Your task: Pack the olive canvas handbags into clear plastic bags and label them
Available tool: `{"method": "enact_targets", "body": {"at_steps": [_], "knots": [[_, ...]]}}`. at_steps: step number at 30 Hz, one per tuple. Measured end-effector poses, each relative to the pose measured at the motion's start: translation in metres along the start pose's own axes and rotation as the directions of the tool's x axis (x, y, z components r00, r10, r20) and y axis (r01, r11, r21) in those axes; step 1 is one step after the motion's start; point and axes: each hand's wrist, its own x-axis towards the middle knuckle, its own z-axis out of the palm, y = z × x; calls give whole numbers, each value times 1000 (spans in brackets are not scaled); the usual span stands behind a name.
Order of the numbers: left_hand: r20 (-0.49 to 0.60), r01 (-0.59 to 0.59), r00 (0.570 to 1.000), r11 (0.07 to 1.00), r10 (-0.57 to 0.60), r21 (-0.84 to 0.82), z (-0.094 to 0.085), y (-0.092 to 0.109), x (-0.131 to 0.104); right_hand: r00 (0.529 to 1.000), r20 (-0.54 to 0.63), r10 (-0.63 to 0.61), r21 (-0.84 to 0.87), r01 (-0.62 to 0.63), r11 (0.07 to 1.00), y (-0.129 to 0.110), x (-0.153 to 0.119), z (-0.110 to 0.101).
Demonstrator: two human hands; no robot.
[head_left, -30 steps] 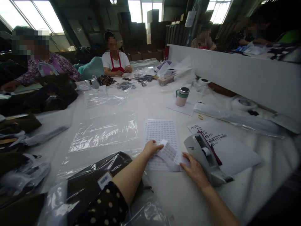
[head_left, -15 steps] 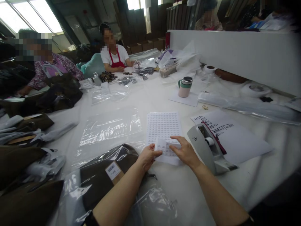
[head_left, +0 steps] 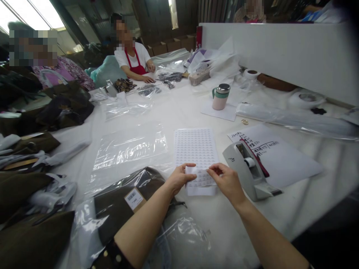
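Note:
A small piece of label sheet [head_left: 201, 178], printed with rows of tiny text, is between my hands. My left hand [head_left: 180, 178] pinches its left side between thumb and fingers. At its upper right edge, the fingertips of my right hand [head_left: 227, 183] are pressed together; whether a single label is in them is too small to see. Beneath lies a full white label sheet [head_left: 195, 145], flat on the table. Left of my left forearm is a dark olive bag in clear plastic [head_left: 112, 209], with a barcode tag [head_left: 134, 198] on it.
A grey tape dispenser [head_left: 249, 175] stands close to my right hand, on handwritten paper [head_left: 291, 164]. Farther back is a pink and green mug [head_left: 220, 98]. Clear plastic bags [head_left: 131, 149] lie left of the labels. Olive bags [head_left: 36, 235] are piled left. Co-workers [head_left: 137, 61] sit across the table.
My right thumb and fingers, apart before, have closed together at the edge of the small label piece. My left hand has shifted slightly around it. The camera has tipped a little downward.

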Motion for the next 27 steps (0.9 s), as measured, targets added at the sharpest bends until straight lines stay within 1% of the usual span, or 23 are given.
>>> {"method": "enact_targets", "body": {"at_steps": [2, 3, 5, 7, 11, 14, 16, 19, 24, 27], "knots": [[-17, -12, 1000, 999, 12, -32, 5, -7, -6, 997, -6, 79, 12, -79, 997, -2, -18, 4], [-32, -21, 999, 999, 20, -41, 7, -10, -10, 995, -6, 96, 11, -96, 995, -3, -26, 7], [-67, -43, 997, 999, 41, -33, 13, -16, -18, 994, -42, 104, -11, -105, 994, -5, -36, 12], [-94, -68, 993, 998, 67, -2, 20, -20, -25, 992, -69, 103, -27, -105, 994, -7, -41, 16], [-116, -100, 987, 993, 107, 60, 32, -21, -37, 995, -77, 68, 1, -68, 998, -14, -44, 14], [-93, -106, 990, 994, 108, 25, 37, -21, -42, 998, -53, 22, 2, -22, 1000, -17, -46, 7], [-93, -104, 990, 994, 103, -9, 39, -22, -43, 1000, -11, 5, 2, -5, 1000, -17, -47, 3], [-116, -99, 989, 995, 96, -28, 40, -25, -43, 999, 34, 20, 14, -20, 1000, -14, -48, 0], [-141, -101, 986, 994, 94, -49, 43, -28, -45, 999, 28, 36, -10, -35, 999, -14, -48, 2], [-159, -118, 981, 991, 108, -56, 45, -28, -49, 1000, 24, 7, -56, -5, 998, -15, -47, 3]]}}
